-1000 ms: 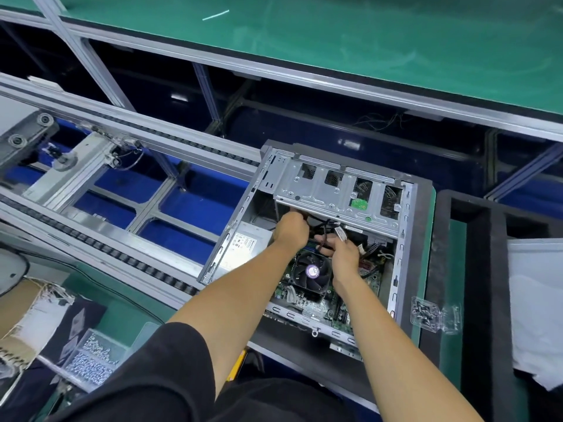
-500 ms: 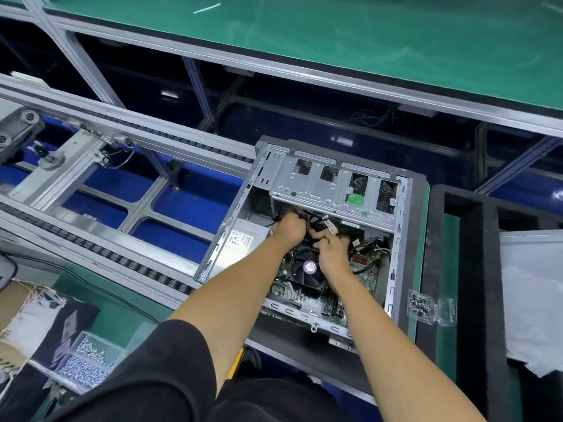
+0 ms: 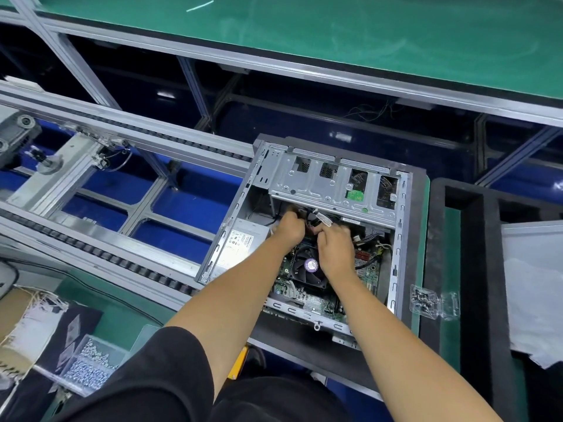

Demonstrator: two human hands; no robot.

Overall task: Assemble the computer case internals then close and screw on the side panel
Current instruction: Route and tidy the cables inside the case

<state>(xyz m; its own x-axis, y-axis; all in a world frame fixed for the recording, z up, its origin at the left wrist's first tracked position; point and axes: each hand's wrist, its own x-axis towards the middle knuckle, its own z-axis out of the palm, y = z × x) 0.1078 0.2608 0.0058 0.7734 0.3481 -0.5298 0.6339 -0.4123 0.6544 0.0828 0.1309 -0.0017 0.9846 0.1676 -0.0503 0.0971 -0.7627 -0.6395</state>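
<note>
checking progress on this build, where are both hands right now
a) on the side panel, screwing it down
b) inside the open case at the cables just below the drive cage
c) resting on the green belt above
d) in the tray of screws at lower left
b: the left hand and right hand meet inside the open computer case, fingers curled on the cable bundle just below the drive cage, above the cpu fan.

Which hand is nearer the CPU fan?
Right. The right hand lies over the CPU fan's far-right edge; the left hand is beyond the fan, among the cables.
</note>
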